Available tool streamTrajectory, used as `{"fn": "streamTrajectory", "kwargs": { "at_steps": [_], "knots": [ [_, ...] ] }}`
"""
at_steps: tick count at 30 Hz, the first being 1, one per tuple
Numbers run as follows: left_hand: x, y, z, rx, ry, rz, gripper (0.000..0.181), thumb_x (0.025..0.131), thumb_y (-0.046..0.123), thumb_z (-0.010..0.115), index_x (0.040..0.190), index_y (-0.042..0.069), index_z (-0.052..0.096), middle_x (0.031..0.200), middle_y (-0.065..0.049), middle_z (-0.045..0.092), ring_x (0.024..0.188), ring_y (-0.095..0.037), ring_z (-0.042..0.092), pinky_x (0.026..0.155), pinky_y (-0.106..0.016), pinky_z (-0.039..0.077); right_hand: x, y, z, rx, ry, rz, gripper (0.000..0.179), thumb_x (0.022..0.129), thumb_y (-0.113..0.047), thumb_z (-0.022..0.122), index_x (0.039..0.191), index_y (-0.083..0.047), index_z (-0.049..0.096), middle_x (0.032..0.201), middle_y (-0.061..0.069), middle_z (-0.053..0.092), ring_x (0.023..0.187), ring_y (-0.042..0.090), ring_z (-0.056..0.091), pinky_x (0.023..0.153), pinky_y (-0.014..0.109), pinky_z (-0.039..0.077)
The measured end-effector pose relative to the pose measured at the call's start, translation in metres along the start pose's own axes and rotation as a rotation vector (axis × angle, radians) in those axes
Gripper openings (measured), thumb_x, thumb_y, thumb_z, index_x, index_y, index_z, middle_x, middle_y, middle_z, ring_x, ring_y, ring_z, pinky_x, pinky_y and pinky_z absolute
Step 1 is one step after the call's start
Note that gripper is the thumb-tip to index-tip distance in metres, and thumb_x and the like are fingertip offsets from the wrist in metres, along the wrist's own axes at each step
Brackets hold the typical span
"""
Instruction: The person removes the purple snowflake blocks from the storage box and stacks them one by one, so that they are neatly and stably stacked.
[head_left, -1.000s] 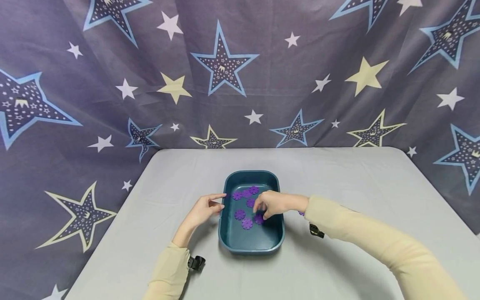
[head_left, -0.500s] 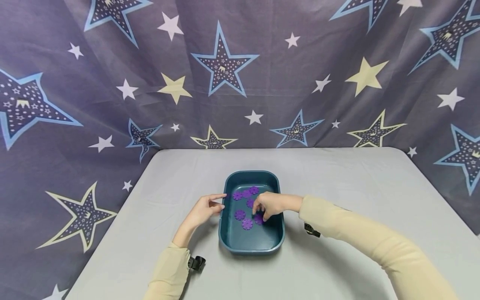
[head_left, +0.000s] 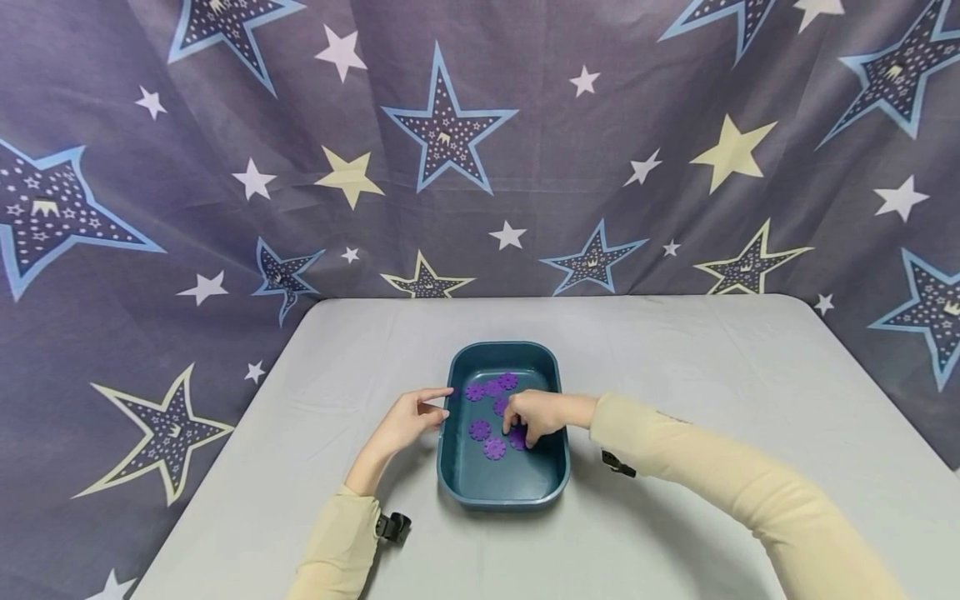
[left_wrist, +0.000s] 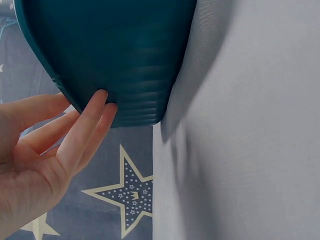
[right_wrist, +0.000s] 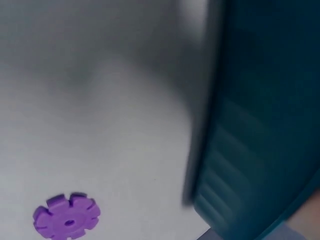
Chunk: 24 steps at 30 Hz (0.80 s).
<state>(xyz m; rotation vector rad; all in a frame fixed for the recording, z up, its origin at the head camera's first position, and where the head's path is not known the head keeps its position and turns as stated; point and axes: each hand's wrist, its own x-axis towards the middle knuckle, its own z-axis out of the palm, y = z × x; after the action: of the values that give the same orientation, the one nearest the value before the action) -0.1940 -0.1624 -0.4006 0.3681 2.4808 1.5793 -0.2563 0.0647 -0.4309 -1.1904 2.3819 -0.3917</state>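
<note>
A teal rectangular bin (head_left: pixel 502 492) stands on the table with several purple notched discs inside. At its left wall is my left hand (head_left: pixel 401 421), fingers fairly straight; in the left wrist view the fingertips (left_wrist: pixel 100 94) touch the outside of the wall and the rim. My right hand (head_left: pixel 542 412) reaches into the bin over the right wall, with curled finger and thumb at opposite edges of a purple disc (head_left: pixel 517 438). More discs lie close by, among them one purple disc (head_left: pixel 494 448) and another purple disc (head_left: pixel 480 430). The right wrist view hides the right fingertips.
Outside the bin, a loose purple disc (right_wrist: pixel 67 219) lies on the table; the right arm covers it in the head view. The pale table (head_left: pixel 675 350) ends at a star-patterned cloth (head_left: pixel 525 167) behind and at the left.
My right hand has shifted slightly left and lower, its fingers coming down around the disc. The right forearm has moved left, covering the loose disc on the table. My left hand stays put.
</note>
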Motion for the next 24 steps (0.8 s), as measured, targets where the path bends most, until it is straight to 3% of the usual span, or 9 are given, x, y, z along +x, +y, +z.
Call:
{"fn": "streamTrajectory", "kwargs": {
  "at_steps": [7,24],
  "knots": [
    [0.009,-0.023,0.0,0.011,0.007,0.0,0.038,0.083,-0.003,0.054,0.12,-0.01,0.048,0.099,-0.028,0.06,0.083,-0.027,0.061,0.071,-0.032,0.053,-0.007,-0.013,0.0,-0.097,0.024,0.009,0.029,0.065,-0.004,0.076,0.091,-0.009,0.066,0.084,0.001,0.052,0.075,0.01,0.047,0.068,0.018,0.043],
    [0.011,-0.027,0.0,0.028,0.021,-0.005,0.038,0.083,-0.003,0.055,0.12,-0.007,0.05,0.099,-0.026,0.06,0.082,-0.025,0.061,0.07,-0.031,0.053,0.0,-0.013,0.001,-0.107,-0.002,0.017,0.027,0.062,-0.003,0.078,0.085,-0.011,0.065,0.078,-0.003,0.053,0.072,0.007,0.045,0.068,0.018,0.041]
  ]
}}
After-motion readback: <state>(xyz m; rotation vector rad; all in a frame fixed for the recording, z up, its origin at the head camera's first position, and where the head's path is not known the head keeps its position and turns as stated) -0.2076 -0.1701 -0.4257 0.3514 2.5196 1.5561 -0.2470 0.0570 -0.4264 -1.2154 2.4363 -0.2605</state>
